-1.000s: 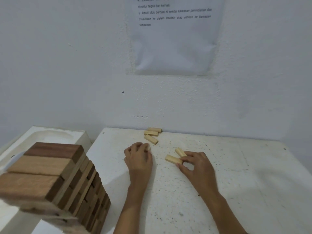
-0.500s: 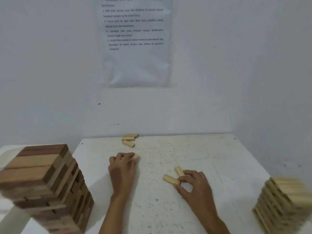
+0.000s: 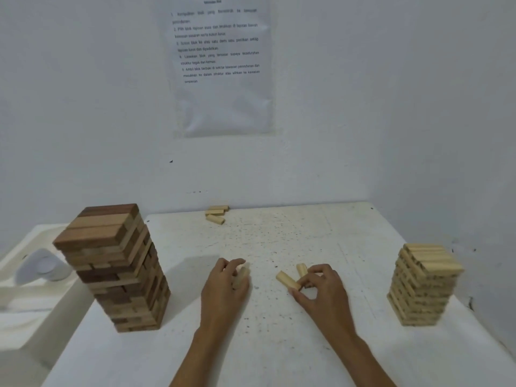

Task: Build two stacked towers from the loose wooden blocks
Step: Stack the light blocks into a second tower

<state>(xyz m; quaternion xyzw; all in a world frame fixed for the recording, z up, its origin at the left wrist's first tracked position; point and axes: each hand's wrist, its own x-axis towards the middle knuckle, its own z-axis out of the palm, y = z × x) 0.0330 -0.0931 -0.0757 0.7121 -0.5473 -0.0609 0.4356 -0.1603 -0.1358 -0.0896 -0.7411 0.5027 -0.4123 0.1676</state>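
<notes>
A tall tower of dark and mid-brown blocks (image 3: 117,263) stands at the table's left. A shorter tower of pale blocks (image 3: 424,283) stands at the right edge. My left hand (image 3: 223,291) lies on the table in the middle with its fingers curled round a pale block (image 3: 241,276). My right hand (image 3: 321,291) pinches one end of a pale block (image 3: 287,279) that lies on the table. A second pale block (image 3: 301,269) lies just behind it, touching my fingers. Three loose pale blocks (image 3: 216,213) rest at the back against the wall.
The white speckled table (image 3: 279,238) meets a wall at the back and on the right. A white basin-like tray (image 3: 30,291) with a pale rounded object (image 3: 42,266) sits beyond the table's left edge. A printed sheet (image 3: 220,65) hangs on the back wall.
The view has pulled back and swung right, so both towers now show in full. My left hand has turned so the block in it shows. My right hand keeps its pinch.
</notes>
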